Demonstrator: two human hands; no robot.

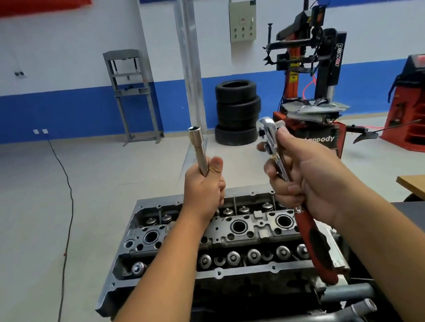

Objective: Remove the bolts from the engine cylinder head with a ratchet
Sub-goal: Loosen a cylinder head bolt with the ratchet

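Red-handled ratchet (292,191): gripped at its chrome shaft by right hand (305,177), fingers curled round it, head at 12 o'clock. Left hand (205,187): fingers wrapped round long socket (197,150), open end up. Cylinder head (214,239): below both hands, at 6 o'clock.

Bright, even indoor light, soft shadows, slightly soft focus, wide-angle bending toward the edges.

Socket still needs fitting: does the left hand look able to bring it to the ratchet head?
Probably yes. The left hand holds the socket upright beside the ratchet in the right hand, with only open air between them.
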